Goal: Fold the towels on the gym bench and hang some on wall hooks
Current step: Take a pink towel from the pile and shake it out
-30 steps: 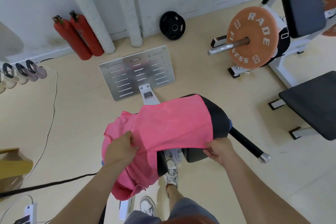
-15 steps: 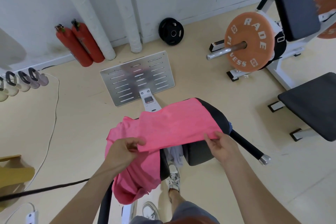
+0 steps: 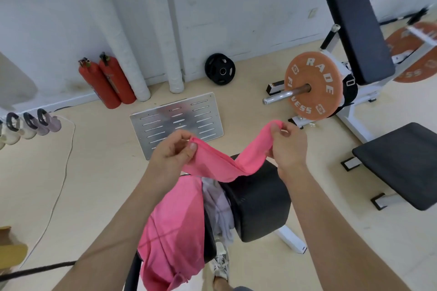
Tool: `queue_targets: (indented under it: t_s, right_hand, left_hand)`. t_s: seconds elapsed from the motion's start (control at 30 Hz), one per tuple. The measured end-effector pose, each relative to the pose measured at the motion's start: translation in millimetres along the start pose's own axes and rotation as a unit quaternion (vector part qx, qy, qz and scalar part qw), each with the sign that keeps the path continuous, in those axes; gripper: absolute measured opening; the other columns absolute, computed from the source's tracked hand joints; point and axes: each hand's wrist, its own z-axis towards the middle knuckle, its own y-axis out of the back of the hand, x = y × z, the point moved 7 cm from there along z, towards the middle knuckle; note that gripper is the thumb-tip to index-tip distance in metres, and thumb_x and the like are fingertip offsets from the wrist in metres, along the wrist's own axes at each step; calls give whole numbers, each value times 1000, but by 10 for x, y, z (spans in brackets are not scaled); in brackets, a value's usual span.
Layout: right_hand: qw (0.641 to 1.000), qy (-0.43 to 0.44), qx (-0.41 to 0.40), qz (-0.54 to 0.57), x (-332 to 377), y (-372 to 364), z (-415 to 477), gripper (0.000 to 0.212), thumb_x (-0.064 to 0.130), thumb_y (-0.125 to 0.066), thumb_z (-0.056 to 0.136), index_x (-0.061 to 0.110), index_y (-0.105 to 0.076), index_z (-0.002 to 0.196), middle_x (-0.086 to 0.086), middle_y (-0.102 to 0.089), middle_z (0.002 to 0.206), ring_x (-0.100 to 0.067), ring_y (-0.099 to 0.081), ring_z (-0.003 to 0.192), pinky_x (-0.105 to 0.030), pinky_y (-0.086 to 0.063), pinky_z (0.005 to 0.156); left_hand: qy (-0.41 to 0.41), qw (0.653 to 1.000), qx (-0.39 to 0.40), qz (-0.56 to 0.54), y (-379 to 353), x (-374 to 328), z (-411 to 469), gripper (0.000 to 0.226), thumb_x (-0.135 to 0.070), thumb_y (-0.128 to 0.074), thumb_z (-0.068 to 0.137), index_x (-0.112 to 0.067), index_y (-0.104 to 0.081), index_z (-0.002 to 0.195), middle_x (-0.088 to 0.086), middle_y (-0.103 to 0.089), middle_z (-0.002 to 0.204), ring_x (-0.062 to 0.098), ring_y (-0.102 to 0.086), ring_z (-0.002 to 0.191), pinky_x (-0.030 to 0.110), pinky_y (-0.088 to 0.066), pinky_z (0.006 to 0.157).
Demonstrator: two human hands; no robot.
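Observation:
A pink towel (image 3: 220, 165) hangs in the air between my two hands, sagging in the middle above the black padded gym bench (image 3: 257, 203). My left hand (image 3: 173, 150) pinches one top corner of it. My right hand (image 3: 287, 144) grips the other corner, slightly higher and further right. Another pink towel (image 3: 175, 236) drapes over the bench's left side below my left arm. A pale lilac towel (image 3: 218, 205) lies bunched between that pink one and the bench pad. No wall hooks are in view.
A perforated metal footplate (image 3: 177, 120) lies on the floor ahead. Two red fire extinguishers (image 3: 106, 82) and a black weight plate (image 3: 220, 68) lean on the wall. An orange weight plate (image 3: 313, 85) on a bar and another black bench (image 3: 399, 163) stand at right. Cables run along the left floor.
Both hands have lifted the pink towel's near edge up off the bench and forward. The bench pad beneath is now uncovered, and the view has tilted up.

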Motion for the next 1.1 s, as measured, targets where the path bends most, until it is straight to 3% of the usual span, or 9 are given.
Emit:
queue_targets:
  t_s: [0.1, 0.23, 0.37, 0.43, 0.57, 0.67, 0.77, 0.93, 1.1]
  right_hand:
    - [999, 24, -22, 2, 258, 43, -60, 13, 16, -54, 95, 21, -63, 88, -2, -66, 93, -24, -64, 95, -42, -57, 81]
    - [998, 44, 38, 17, 589, -33, -264, 13, 11, -60, 92, 10, -70, 100, -7, -70, 104, -14, -65, 95, -22, -50, 81]
    - [962, 42, 265, 59, 835, -381, -741, 15, 7, -59, 91, 12, -68, 103, -6, -72, 99, -14, -68, 94, -24, -55, 84]
    - [947, 35, 311, 77, 909, -443, -912, 17, 5, -58, 92, 16, -68, 101, -2, -73, 94, -12, -67, 87, -28, -54, 81]
    - [976, 35, 178, 122, 993, -264, -762, 21, 2, -51, 95, 17, -64, 101, 0, -69, 99, -15, -65, 95, -38, -53, 91]
    - [976, -48, 60, 205, 876, -120, -548, 29, 2, -42, 99, 8, -57, 123, -10, -61, 110, -22, -60, 99, -34, -54, 74]
    - [972, -110, 16, 205, 694, -179, -509, 32, -6, -37, 95, 5, -58, 116, -13, -58, 96, -29, -61, 95, -43, -54, 79]
    - [991, -39, 79, 98, 779, -469, -674, 21, 1, -46, 95, 11, -60, 85, -3, -59, 75, -19, -59, 76, -28, -52, 67]
    - [965, 124, 231, 12, 1263, -629, -1137, 7, 12, -63, 91, 16, -66, 95, -9, -70, 87, -14, -63, 80, -30, -53, 79]
  left_hand:
    - [0, 995, 82, -58, -165, -413, -100, 10, -11, -59, 87, -18, -61, 81, 10, -52, 66, 16, -44, 60, 20, -37, 50]
    - [-2, 973, 221, 62, -458, -495, -313, 10, -29, -50, 86, -23, -57, 87, 10, -54, 68, 18, -44, 60, 28, -36, 53]
    - [-50, 976, 186, 99, -392, -603, -287, 9, -30, -48, 89, -31, -56, 87, -3, -58, 67, 13, -49, 63, 29, -40, 61]
    - [-77, 983, 137, 99, -288, -717, -239, 9, -26, -49, 91, -28, -56, 87, -9, -57, 66, 10, -47, 62, 24, -39, 61]
    - [-46, 994, 79, 65, -70, -759, -275, 15, -10, -45, 99, -19, -54, 90, -1, -57, 66, 12, -49, 61, 25, -40, 59]
    - [-15, 993, 119, 10, -1, -727, -374, 11, -16, -46, 98, -7, -52, 94, 23, -48, 69, 22, -42, 65, 31, -32, 58]
    - [-10, 979, 197, 42, -204, -724, -490, 6, -19, -50, 94, -16, -55, 92, 13, -43, 67, 17, -35, 57, 25, -28, 50]
    - [-7, 927, 316, 202, -488, -687, -700, 19, -11, -48, 97, -26, -53, 87, -12, -42, 49, 3, -31, 45, 20, -29, 49]
    - [-47, 983, 175, 43, -42, -1081, -520, 10, -17, -59, 88, -8, -61, 94, 3, -57, 67, 11, -50, 65, 17, -40, 61]
